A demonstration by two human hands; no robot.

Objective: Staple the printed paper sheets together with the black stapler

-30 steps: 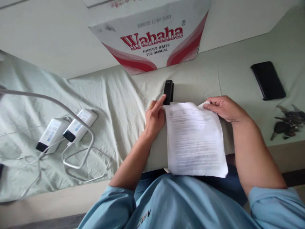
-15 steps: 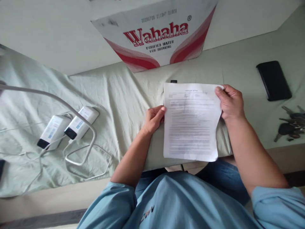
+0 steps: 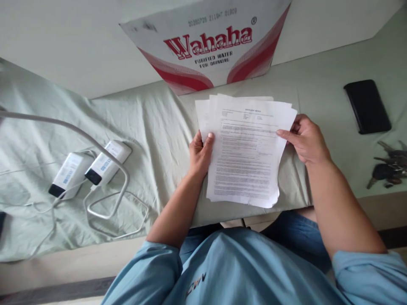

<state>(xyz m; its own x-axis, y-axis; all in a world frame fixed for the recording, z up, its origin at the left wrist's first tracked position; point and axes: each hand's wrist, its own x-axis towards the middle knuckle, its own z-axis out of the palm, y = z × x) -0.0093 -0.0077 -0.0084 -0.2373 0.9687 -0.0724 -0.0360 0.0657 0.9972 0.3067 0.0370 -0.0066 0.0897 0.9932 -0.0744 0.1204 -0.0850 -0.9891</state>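
A loose stack of printed paper sheets (image 3: 244,161) is held between my two hands in front of my body. The sheets are fanned unevenly, with corners showing past each other at the top. My left hand (image 3: 202,152) grips the left edge, its thumb on the top sheet and its other fingers partly hidden behind the paper. At the upper right edge my right hand (image 3: 307,140) is closed on the stack, thumb on the front and fingers behind. Small dark text covers the top sheet.
Beyond the papers stands a red and white water carton (image 3: 216,46). To the left, two white power banks (image 3: 108,163) lie with grey cables (image 3: 127,182) on the green cloth (image 3: 159,127). A black phone or case (image 3: 368,106) and a bunch of keys (image 3: 389,167) lie at right.
The sheets were an even stack and are now fanned out, with several edges showing. The stack has shifted left and slightly away from me. My right thumb has moved lower on it.
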